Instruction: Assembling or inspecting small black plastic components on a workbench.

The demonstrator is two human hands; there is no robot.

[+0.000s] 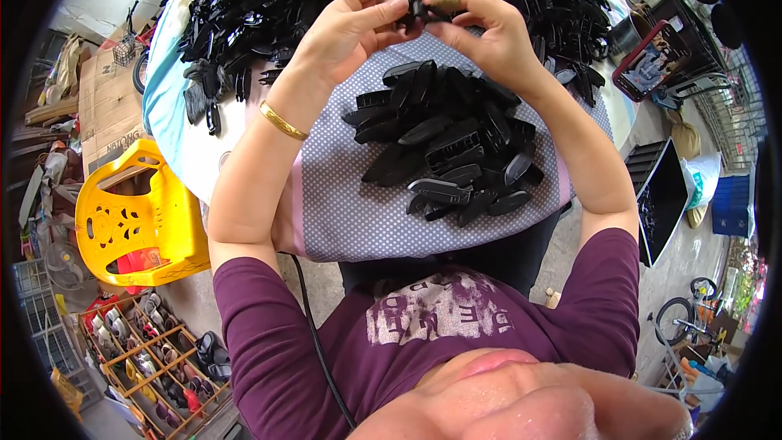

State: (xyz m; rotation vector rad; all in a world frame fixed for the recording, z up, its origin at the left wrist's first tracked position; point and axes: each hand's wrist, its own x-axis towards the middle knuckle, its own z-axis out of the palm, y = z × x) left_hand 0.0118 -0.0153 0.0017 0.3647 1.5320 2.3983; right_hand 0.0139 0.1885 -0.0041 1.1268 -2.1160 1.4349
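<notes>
Above the table's far half my hands meet at a small black plastic piece [417, 10], partly hidden by the fingers. My left hand [346, 28] pinches it from the left, and my right hand [493, 37] grips it from the right. Brownish-yellow covers wrap an index finger on each hand. Below the hands, a smaller pile of black, elongated plastic pieces [448, 143] lies on a grey dotted cloth [350, 224] with pink edging. Beyond, a large heap of similar black pieces [261, 0] spreads over the table's far side.
A yellow plastic chair [183, 220] stands left of the table. At the right are a phone [652, 61] on a holder and a black bin [664, 195]. A shoe rack [155, 358] is at lower left. A black cable [314, 334] runs beside my body.
</notes>
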